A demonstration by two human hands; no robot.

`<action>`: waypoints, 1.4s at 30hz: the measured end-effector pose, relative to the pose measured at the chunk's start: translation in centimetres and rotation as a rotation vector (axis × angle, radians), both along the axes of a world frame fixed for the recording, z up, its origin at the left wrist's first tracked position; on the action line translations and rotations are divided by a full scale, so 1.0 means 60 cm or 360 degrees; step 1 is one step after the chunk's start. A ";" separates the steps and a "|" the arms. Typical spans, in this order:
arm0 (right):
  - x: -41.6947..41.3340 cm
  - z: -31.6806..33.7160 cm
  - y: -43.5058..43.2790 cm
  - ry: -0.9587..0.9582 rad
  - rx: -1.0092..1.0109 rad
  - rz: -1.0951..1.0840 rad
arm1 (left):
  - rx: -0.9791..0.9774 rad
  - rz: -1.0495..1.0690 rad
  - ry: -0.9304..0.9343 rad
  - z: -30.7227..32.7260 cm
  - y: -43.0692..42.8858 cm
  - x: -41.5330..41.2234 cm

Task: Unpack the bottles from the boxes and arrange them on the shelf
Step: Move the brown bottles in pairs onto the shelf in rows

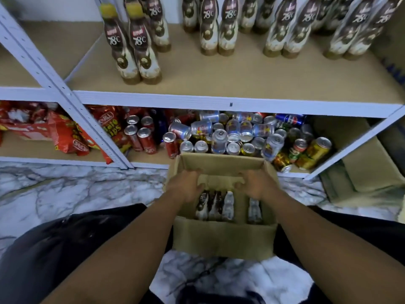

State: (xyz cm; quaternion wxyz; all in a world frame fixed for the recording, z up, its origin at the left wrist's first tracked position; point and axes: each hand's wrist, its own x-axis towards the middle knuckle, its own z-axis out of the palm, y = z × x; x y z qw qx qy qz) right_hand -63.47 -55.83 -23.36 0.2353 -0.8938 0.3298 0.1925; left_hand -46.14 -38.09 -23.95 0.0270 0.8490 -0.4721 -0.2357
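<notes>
Cardboard box (223, 238) sits on the marble floor (76, 194) between the knees, at 6 o'clock in the view, flaps open. Both hands are down inside it: the left hand (186, 187) over the caps of three bottles (215, 205) by the near wall, the right hand (256, 185) above a lone bottle (254, 208) at 3 o'clock of them. Fingers of both curl downward, but whether either has closed on a neck I cannot tell, since blur hides the tips. The step in hand looks like lifting the next pair out. That calls for a firm hold on the necks, a straight pull clear of the box's far wall, then a reach up toward 12 o'clock. Just past the box lie loose cans (230, 137), some tipped, with snack bags (65, 132) at 10 o'clock; the lift passes over them, so the bottles must rise high. The shelf (219, 71) above carries paired rows (210, 29) with bare board in front. A second box (361, 167) sits at 3 o'clock
</notes>
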 end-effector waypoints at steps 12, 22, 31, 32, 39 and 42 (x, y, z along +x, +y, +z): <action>0.026 -0.231 -0.046 -0.0076 0.0410 -0.0357 | -0.0019 0.0051 0.0397 -0.236 -0.092 0.024; 0.062 -0.390 -0.042 -0.0050 0.0556 -0.0591 | -0.0173 0.0365 0.0638 -0.393 -0.112 0.020; 0.043 -0.348 0.043 -0.0712 0.0853 -0.1138 | -0.0477 0.1011 0.1054 -0.336 -0.068 -0.010; 0.039 -0.339 0.050 -0.0775 0.0838 -0.1152 | -0.0494 0.0998 0.1060 -0.327 -0.064 -0.014; 0.041 -0.237 0.034 -0.1050 0.0781 -0.1229 | -0.0703 0.0978 0.0859 -0.236 -0.054 -0.020; 0.047 -0.177 0.024 -0.1167 0.0707 -0.1174 | -0.0864 0.1027 0.0801 -0.185 -0.067 -0.022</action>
